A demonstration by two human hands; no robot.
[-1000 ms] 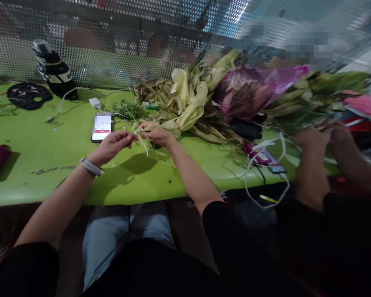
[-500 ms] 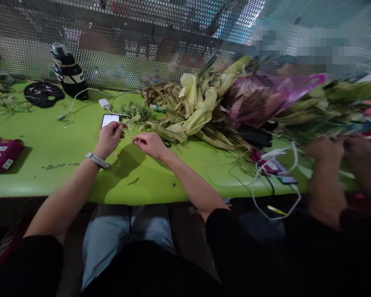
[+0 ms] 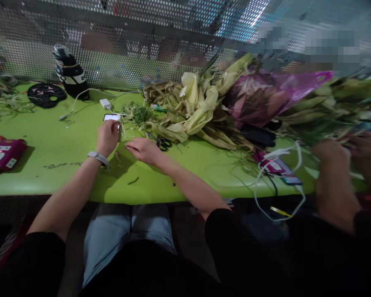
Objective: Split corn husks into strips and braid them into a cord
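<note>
My left hand (image 3: 107, 136) rests on the green table (image 3: 49, 173), its fingers curled down over the near end of a phone (image 3: 111, 117). A thin pale husk strip (image 3: 121, 131) sticks out beside its fingertips. My right hand (image 3: 144, 149) lies just to the right of it, low over the table, with its fingers stretched toward the left hand and nothing in them that I can see. Black-handled scissors (image 3: 163, 143) lie right behind the right hand. A heap of corn husks (image 3: 191, 111) lies beyond both hands.
A co-worker's hands (image 3: 332, 159) work in husks at the right, beside a purple plastic bag (image 3: 266, 97). A white cable (image 3: 284, 165) and another phone (image 3: 281, 169) hang over the table's edge. A dark bottle (image 3: 69, 72), a charger (image 3: 105, 103) and a magenta device (image 3: 3, 152) are on the left.
Both hands have come down from working a husk strip in the air to the table. The left hand moved back onto the phone, and the right hand opened and flattened.
</note>
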